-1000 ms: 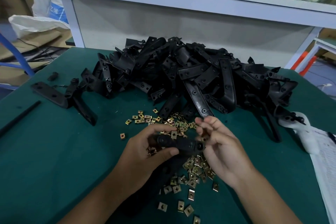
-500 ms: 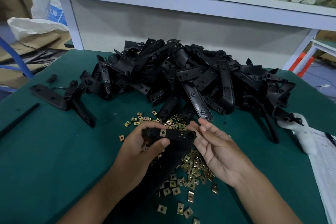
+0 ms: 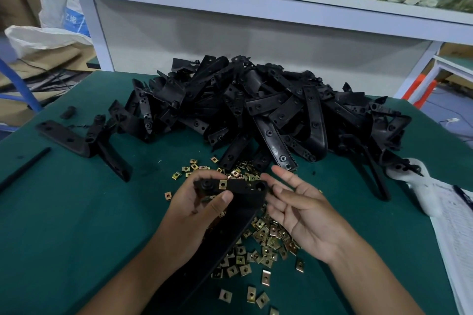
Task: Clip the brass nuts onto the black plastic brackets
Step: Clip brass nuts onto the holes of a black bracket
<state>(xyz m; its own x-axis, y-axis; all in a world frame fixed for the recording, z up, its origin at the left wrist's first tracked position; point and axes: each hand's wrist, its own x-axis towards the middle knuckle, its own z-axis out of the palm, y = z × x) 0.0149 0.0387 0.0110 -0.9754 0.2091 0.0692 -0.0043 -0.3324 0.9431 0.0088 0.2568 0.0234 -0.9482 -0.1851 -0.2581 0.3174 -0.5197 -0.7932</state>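
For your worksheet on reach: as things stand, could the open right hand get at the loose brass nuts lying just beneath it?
Probably yes: the right hand is open, holds nothing, and the loose brass nuts lie uncovered below it.

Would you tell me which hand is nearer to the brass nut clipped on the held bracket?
Left. The left hand grips the bracket just beside the brass nut; the right hand is open off the bracket's far end.

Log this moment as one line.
left hand grips bracket | one brass nut clipped on | right hand open | loose nuts below
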